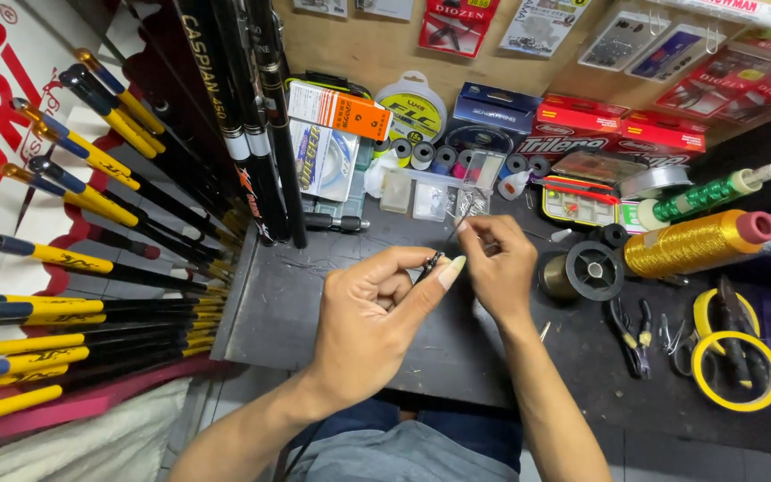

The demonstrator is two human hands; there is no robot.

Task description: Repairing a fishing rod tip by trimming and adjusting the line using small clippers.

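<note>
My left hand (377, 312) is over the dark bench (287, 312), pinching a small dark metal piece (430, 264) between thumb and forefinger. My right hand (497, 263) is just to its right, fingertips pinched together on what looks like a very fine thread or wire running toward the small piece; the thread itself is barely visible. Both hands hover just above the bench top, nearly touching each other.
Black and yellow fishing rods (73, 259) fill the left side. A black line spool (592, 268), gold thread cone (698, 243), green thread spool (711, 195), pliers (631, 335), yellow tape rings (733, 366), boxes (617, 125) and small spools (421, 153) crowd the right and back.
</note>
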